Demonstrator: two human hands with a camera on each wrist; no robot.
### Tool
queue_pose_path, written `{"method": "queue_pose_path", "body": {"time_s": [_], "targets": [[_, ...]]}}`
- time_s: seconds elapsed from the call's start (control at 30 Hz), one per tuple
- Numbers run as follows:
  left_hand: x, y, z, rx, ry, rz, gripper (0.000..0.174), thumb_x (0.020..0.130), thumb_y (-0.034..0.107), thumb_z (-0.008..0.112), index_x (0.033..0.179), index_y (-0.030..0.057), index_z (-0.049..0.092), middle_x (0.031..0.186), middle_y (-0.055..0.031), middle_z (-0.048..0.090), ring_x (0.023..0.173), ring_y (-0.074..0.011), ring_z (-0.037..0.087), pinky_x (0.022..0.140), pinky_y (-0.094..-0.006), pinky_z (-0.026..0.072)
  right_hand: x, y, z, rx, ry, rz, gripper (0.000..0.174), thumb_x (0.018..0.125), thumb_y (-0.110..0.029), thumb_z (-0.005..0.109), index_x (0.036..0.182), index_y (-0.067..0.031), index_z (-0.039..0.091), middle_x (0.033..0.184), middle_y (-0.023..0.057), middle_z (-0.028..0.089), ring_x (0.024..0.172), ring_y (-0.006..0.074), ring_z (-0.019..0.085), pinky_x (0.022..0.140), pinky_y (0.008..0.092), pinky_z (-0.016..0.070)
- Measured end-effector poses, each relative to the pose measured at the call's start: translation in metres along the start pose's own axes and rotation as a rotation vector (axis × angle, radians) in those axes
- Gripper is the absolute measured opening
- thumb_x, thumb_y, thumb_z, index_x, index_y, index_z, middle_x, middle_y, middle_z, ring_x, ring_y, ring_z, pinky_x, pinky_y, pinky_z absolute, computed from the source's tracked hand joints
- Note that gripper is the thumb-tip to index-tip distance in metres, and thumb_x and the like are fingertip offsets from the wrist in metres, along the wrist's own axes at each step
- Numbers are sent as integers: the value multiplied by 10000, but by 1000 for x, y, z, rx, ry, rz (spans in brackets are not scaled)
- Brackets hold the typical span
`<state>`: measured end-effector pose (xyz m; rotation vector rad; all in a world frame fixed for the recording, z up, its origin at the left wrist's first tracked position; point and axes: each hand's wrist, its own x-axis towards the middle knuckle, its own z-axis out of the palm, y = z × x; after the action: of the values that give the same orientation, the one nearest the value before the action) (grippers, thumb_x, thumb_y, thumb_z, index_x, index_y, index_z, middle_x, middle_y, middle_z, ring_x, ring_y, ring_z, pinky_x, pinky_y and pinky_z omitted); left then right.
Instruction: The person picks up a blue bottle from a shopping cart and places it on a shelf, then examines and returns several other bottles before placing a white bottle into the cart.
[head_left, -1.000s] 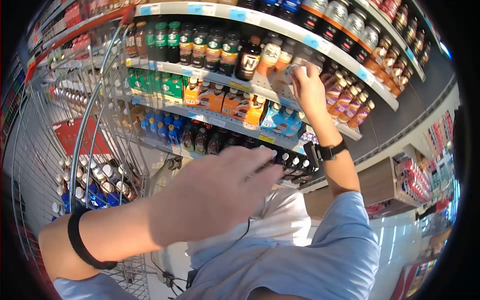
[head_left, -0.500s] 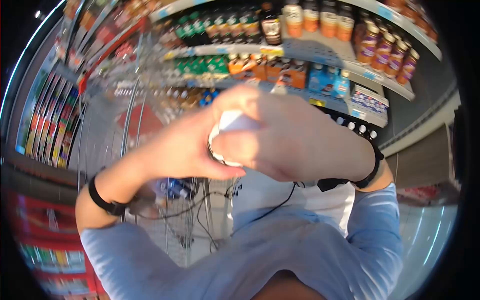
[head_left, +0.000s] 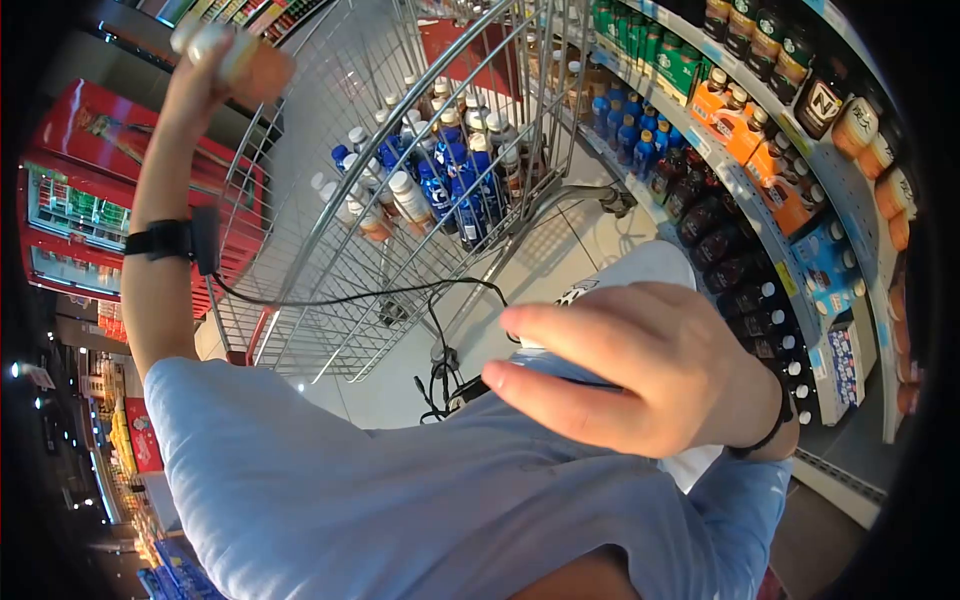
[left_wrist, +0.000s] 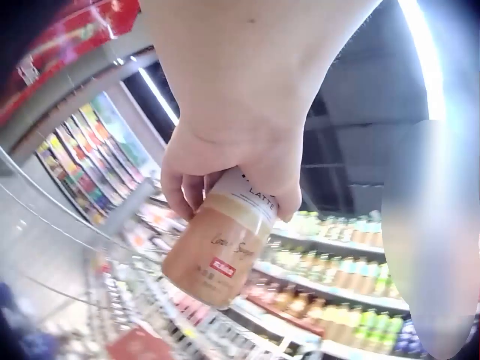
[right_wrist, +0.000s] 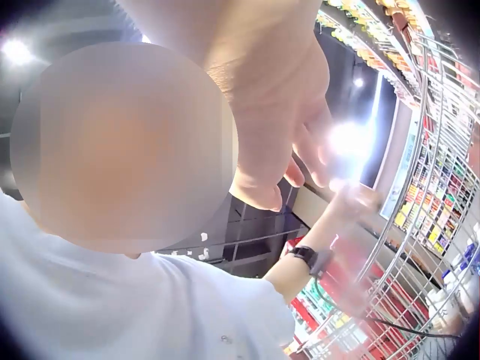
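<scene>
My left hand [head_left: 195, 88] is raised at the upper left in the head view, its arm stretched out past the near side of the shopping cart [head_left: 350, 181]. It grips a latte bottle [left_wrist: 217, 251] around its upper part. The bottle has a light brown lower half and a white top lettered "LATTE", and it hangs tilted with its base outward in the left wrist view. My right hand [head_left: 655, 370] is in front of my body, fingers spread and slightly bent, with nothing in it. In the right wrist view its fingers [right_wrist: 304, 154] hang loose.
Several blue and white-capped bottles [head_left: 440, 185] stand together in the cart. Shelves of bottled drinks [head_left: 715, 225] curve along the right. A red drinks cooler [head_left: 95, 130] stands at the left. A black cable [head_left: 370, 296] runs from my left wrist across the cart.
The right hand took the bottle from the shelf and brought it to the left hand, then let go. The left hand has carried it outward to the left. The head view has turned left.
</scene>
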<state>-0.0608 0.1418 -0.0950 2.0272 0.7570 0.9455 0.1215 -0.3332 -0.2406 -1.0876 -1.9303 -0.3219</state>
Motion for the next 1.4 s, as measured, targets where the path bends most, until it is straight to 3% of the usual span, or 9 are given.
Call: {"method": "queue_pose_path", "body": {"time_s": [0.1, 0.2, 0.33, 0.37, 0.4, 0.47, 0.53, 0.93, 1.4], "targets": [[-24, -63, -10, 243, -6, -209, 498, 874, 307, 737, 1276, 103, 526, 1139, -47, 641, 1029, -202, 663, 816, -381, 583, -2, 2, 4, 0, -38, -19, 305, 751, -137, 723, 1057, -130, 724, 1084, 121, 650, 665, 151, 627, 518, 244, 494], [-40, -156, -9, 202, -41, -336, 513, 861, 283, 750, 1273, 72, 528, 1120, -68, 644, 964, -209, 670, 738, -337, 570, -1, 10, 14, 13, -30, -12, 305, 748, -150, 718, 1052, -128, 731, 1073, 102, 643, 658, 137, 619, 517, 239, 491], [-91, -209, 25, 416, -95, -550, 655, 781, 354, 825, 1268, 2, 564, 1123, -133, 671, 985, -215, 684, 771, -340, 591, 2, 24, 23, 27, -29, 15, 310, 742, -152, 721, 1051, -121, 735, 1073, 93, 634, 649, 131, 607, 521, 234, 489], [-100, -220, 28, 409, -189, -488, 651, 778, 332, 834, 1272, 7, 561, 1120, -131, 671, 983, -218, 681, 740, -334, 587, 3, 27, 25, 27, -31, 23, 311, 742, -151, 722, 1051, -120, 735, 1076, 92, 632, 647, 131, 605, 523, 233, 489], [-104, -221, 30, 417, -309, -581, 657, 766, 338, 846, 1267, 17, 567, 1124, -134, 668, 985, -216, 677, 715, -322, 577, 2, 28, 27, 28, -44, 48, 312, 742, -147, 722, 1053, -120, 734, 1081, 92, 631, 644, 131, 602, 525, 233, 490], [-104, -284, 21, 484, -400, -636, 658, 769, 337, 840, 1266, 9, 560, 1104, -136, 671, 939, -204, 679, 703, -320, 566, 2, 32, 30, 28, -59, 74, 314, 742, -144, 723, 1055, -120, 734, 1086, 91, 629, 642, 131, 599, 528, 232, 491], [-116, -291, 28, 537, -448, -678, 633, 773, 333, 832, 1245, 6, 565, 1082, -136, 670, 922, -205, 678, 693, -322, 562, 5, 36, 31, 68, -120, 48, 327, 778, -146, 671, 1096, -70, 661, 1088, 83, 587, 679, 135, 567, 493, 239, 475], [-142, -319, 40, 729, -684, -781, 487, 797, 307, 783, 1117, -9, 596, 950, -136, 661, 819, -210, 671, 634, -336, 537, 11, 40, 40, 73, -85, 81, 263, 754, -127, 674, 1004, -45, 666, 1061, 66, 585, 697, 116, 547, 482, 226, 434], [-146, -293, 55, 901, -1038, -762, 348, 825, 278, 726, 967, -26, 631, 795, -136, 651, 699, -215, 662, 564, -352, 509, 5, 28, 31, 28, -125, 91, 250, 747, -128, 665, 978, -33, 652, 1028, 49, 553, 703, 117, 537, 506, 239, 452]]}}
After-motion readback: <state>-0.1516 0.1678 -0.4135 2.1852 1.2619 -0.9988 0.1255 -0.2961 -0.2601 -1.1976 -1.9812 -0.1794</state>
